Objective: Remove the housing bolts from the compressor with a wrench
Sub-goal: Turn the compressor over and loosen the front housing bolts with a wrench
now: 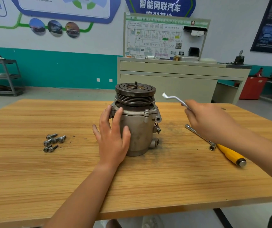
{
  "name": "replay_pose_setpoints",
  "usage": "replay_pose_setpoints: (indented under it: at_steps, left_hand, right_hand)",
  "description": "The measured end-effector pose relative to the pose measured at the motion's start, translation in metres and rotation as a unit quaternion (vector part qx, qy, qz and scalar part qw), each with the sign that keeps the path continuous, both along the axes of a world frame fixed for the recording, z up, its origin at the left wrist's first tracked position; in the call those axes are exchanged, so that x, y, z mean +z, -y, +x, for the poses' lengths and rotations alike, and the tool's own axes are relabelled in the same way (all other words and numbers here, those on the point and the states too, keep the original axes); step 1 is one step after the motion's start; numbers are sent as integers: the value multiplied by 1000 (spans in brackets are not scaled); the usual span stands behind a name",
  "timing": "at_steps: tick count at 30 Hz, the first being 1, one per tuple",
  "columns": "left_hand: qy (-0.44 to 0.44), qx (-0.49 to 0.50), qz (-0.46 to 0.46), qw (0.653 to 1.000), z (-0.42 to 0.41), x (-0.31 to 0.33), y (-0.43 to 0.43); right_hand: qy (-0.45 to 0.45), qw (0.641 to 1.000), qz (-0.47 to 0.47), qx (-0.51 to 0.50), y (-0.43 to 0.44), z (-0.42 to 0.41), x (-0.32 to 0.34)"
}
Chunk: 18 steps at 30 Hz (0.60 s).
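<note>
The compressor point(138, 129) stands upright near the middle of the wooden table point(33, 178), its dark grooved pulley point(135, 92) on top with a short threaded stud poking up from the centre. The left hand point(112, 137) lies flat against the compressor's left side, fingers straight and spread. The fingertips reach up to the flange under the pulley and the thumb presses the grey body lower down, so the hand steadies it without curling round it. The right hand point(209, 120) is raised off the table to the right of the compressor and well apart from it. Its fingers are curled round the shank of a silver wrench point(174, 98). The wrench's bent ring end points up and left toward the pulley but touches nothing. Whether bolt heads sit in the flange lugs facing the camera cannot be told. A loose cluster of bolts point(53, 142) lies on the table to the left of the compressor, clear of the left hand. On the right, a socket driver point(230, 155) with a yellow handle lies flat on the table, its steel shaft running under the right forearm. Dark grime smudges the wood just right of the compressor's base. Behind the table stand a beige cabinet point(164, 79) carrying a wiring-diagram board point(156, 38) and, at far left, a grey rack point(2, 76).
</note>
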<state>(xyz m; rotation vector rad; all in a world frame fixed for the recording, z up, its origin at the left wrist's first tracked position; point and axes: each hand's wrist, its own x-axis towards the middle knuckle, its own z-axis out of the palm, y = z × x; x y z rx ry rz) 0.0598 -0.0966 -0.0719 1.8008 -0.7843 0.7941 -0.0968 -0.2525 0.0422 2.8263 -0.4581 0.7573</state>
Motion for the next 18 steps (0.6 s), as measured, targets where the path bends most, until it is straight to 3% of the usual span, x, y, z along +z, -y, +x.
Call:
replay_pose_setpoints:
  at_steps: [9,14,18]
  left_hand:
    - [5,3,2,1000,-1,0,-2]
    - [-1,-3,1,1000,-2,0,-2]
    - [-1,-2,0,1000,-2,1,-2]
  right_hand:
    - [-117,989,-62,-71,-26,6,11]
    - [-194,963,-165,-88,-52,10,20]
    - [-234,951,-180,-91,-62,17,24]
